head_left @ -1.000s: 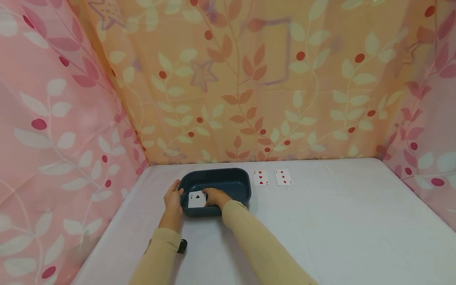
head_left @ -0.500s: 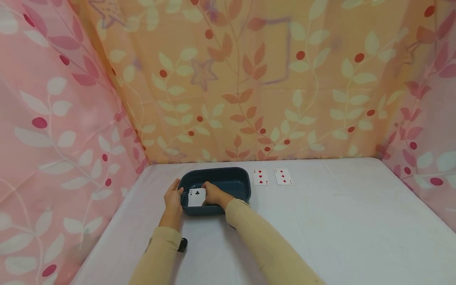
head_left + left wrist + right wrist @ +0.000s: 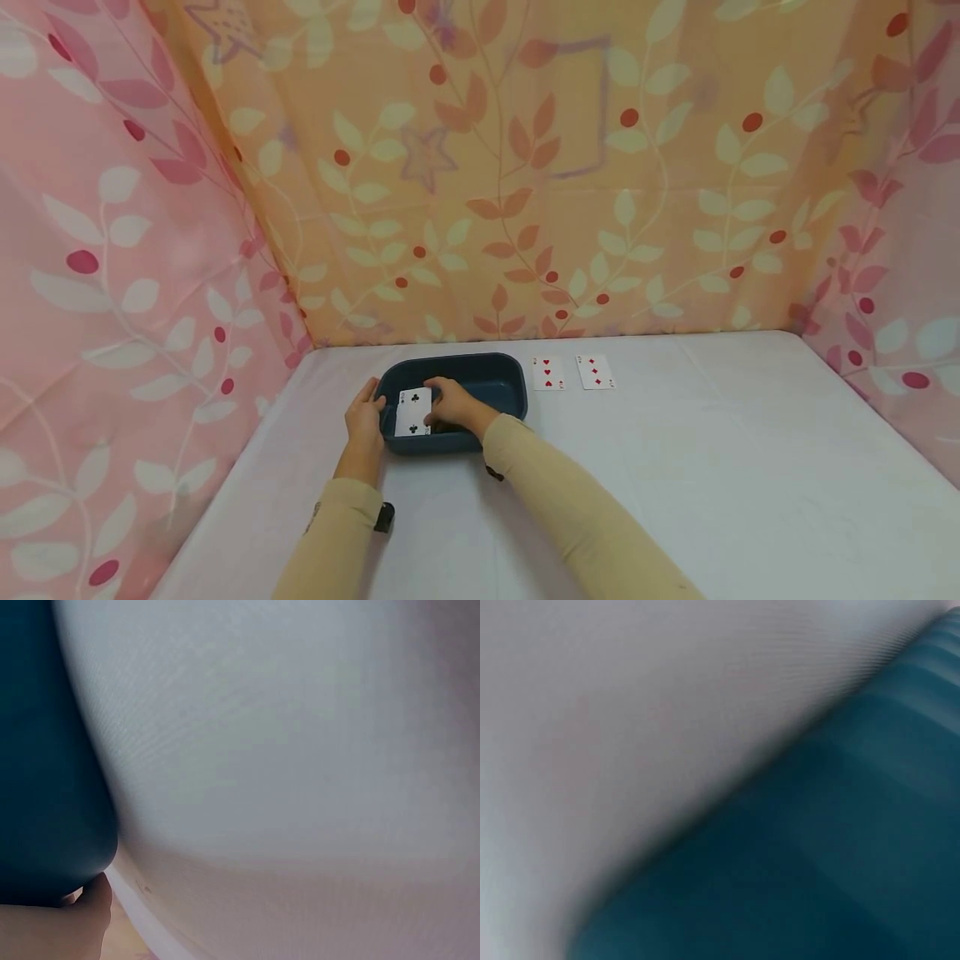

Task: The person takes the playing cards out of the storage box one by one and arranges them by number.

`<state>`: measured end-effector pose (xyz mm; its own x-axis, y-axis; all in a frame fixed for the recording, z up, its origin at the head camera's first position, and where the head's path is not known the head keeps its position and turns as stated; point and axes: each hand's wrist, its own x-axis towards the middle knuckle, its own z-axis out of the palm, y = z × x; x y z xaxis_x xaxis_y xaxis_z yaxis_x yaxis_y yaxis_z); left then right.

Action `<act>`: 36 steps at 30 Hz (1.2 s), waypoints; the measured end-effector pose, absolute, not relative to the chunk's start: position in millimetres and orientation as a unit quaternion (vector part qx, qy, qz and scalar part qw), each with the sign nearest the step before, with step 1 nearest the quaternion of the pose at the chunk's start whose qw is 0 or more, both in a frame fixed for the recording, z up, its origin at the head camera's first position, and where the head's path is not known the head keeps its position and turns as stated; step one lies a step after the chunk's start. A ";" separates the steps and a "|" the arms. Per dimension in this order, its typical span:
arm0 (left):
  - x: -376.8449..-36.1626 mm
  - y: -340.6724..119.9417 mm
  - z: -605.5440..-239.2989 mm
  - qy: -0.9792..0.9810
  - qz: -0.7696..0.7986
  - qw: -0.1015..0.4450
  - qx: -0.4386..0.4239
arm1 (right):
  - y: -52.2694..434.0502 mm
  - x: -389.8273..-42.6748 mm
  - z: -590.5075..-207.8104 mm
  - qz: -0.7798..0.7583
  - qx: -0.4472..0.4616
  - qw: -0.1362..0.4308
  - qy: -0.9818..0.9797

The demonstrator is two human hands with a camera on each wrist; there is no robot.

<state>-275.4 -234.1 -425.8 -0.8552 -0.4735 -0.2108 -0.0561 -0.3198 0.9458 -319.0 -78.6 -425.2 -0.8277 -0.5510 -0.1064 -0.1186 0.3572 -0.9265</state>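
In the head view, a dark blue tub [image 3: 491, 360] stands toward the back of the table. My left hand [image 3: 365, 417] grips its left end, fingers along the outside and thumb at the rim. In the left wrist view, a finger [image 3: 94, 911] shows against the tub's corner. My right hand [image 3: 455, 406] reaches in over the front wall and holds a playing card [image 3: 412, 412], the two of clubs, by its right side. The card is face up, both clubs showing. Only the tub's outer wall [image 3: 817, 847] and the cloth show in the right wrist view.
Two face-up cards lie on the white tablecloth [image 3: 712, 467] right of the tub: a three of hearts [image 3: 549, 373] and a three of diamonds [image 3: 596, 372]. A patterned orange curtain [image 3: 510, 167] hangs behind, with pink ones [image 3: 112, 317] at the sides.
The two of clubs has come up, so its lower club now shows as well. My right hand has shifted slightly back and right. My left hand stays on the tub.
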 end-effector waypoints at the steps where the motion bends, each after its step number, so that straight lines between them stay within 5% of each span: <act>1: -275.3 -234.0 -425.9 -0.568 -0.778 0.134 0.234 | -78.0 -318.8 -424.5 -0.535 -0.206 0.204 0.793; 36: -275.8 -234.6 -425.6 -0.568 -0.774 0.128 0.249 | -10.3 -311.2 -394.1 -0.587 -0.149 0.167 0.778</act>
